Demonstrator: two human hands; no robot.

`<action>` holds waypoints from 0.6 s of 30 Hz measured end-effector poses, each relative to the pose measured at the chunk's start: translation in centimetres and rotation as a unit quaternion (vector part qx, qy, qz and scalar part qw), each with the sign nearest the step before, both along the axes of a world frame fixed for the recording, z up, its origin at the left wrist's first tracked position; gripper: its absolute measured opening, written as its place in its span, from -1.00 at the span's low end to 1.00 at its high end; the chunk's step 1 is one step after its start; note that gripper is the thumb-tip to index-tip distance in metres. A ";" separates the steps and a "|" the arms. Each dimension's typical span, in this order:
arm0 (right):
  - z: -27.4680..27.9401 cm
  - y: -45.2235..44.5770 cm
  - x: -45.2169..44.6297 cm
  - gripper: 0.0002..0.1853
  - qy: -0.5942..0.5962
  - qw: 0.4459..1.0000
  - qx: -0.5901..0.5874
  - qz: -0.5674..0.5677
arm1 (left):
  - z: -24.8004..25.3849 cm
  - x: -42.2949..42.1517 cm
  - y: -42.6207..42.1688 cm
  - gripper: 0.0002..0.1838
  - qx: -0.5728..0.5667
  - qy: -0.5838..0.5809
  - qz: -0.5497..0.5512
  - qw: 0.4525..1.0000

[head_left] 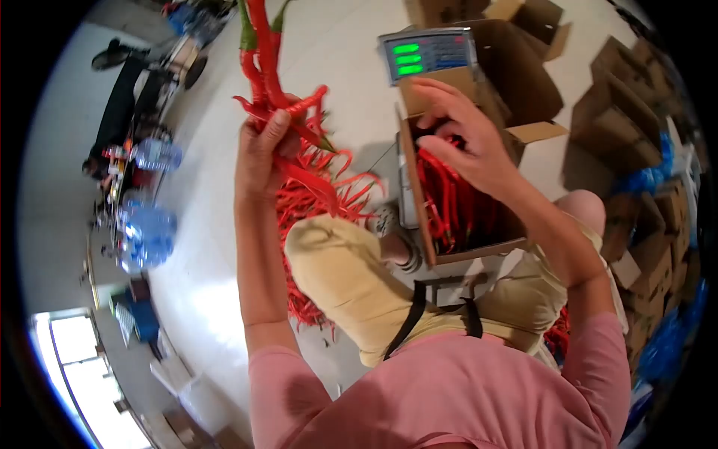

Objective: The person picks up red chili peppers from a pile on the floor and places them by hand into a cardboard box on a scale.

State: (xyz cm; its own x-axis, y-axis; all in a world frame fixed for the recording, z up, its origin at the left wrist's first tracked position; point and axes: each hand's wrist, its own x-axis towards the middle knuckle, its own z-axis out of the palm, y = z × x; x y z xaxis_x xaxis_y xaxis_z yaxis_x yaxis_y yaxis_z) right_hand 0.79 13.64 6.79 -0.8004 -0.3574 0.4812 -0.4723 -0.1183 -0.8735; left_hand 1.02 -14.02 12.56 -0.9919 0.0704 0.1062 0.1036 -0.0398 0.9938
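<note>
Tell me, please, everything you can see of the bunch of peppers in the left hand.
The bunch of peppers is red, long, slender and glossy, some curled, with green stem ends. The left hand grips it, thumb across the front. Several point upward, cut off by the picture's top edge; another appears to hang below the hand, before the red heap.

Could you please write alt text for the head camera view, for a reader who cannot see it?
A person's left hand holds up several long red peppers, while the loosely open right hand hovers over a cardboard box containing more peppers. Beyond the box, a scale display glows green; a loose pile of red peppers lies on the floor.
</note>
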 end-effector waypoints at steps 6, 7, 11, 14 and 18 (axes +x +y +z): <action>-1.0 3.0 -2.6 -0.60 0.088 0.992 0.038 -0.087 | -2.5 -2.2 12.7 -0.61 0.147 -0.137 -0.153 0.968; -1.9 3.9 -3.1 -0.67 0.029 0.993 0.033 -0.105 | -3.1 -2.4 13.7 -0.56 0.177 -0.158 -0.174 0.956; -3.7 6.6 -5.1 -0.82 -0.155 0.968 -0.106 -0.169 | -7.1 -4.3 12.4 -0.55 0.309 -0.208 -0.167 0.913; -3.7 9.5 -6.1 -0.84 -0.179 0.963 -0.065 -0.192 | -9.4 -6.0 9.3 -0.65 0.403 -0.213 -0.096 0.885; -5.6 10.4 -5.9 -0.77 -0.173 0.958 0.145 -0.174 | -9.2 -7.7 6.7 -0.75 0.541 -0.178 -0.144 0.810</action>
State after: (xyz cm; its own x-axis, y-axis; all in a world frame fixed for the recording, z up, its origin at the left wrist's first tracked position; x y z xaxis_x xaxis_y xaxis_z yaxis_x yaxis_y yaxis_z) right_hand -5.06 23.99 1.22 -0.9893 -0.1182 0.0861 -0.1150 0.2655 -0.9572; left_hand -6.68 -7.30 3.37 -0.9322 0.3610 -0.0275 -0.3497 -0.8780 0.3269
